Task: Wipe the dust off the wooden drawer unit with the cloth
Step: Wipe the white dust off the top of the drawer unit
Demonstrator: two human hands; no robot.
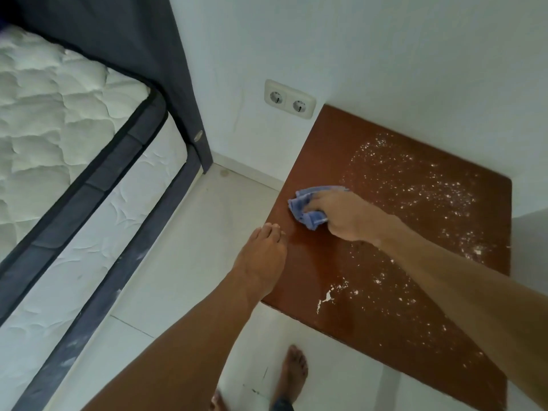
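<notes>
The wooden drawer unit (335,149) shows its brown top, which stands against the white wall. White dust (415,191) is scattered over the right and near parts of the top. My right hand (341,215) is shut on a crumpled blue cloth (302,207) and presses it onto the top near the left edge. My left hand (261,262) lies flat at the unit's left edge, fingers together and holding nothing. The strip around the cloth looks free of dust.
A double wall socket (289,99) sits just above the unit's far left corner. A bed with a white quilted mattress (53,120) and a dark frame fills the left. Pale floor tiles (189,238) lie between. My bare foot (292,372) stands below.
</notes>
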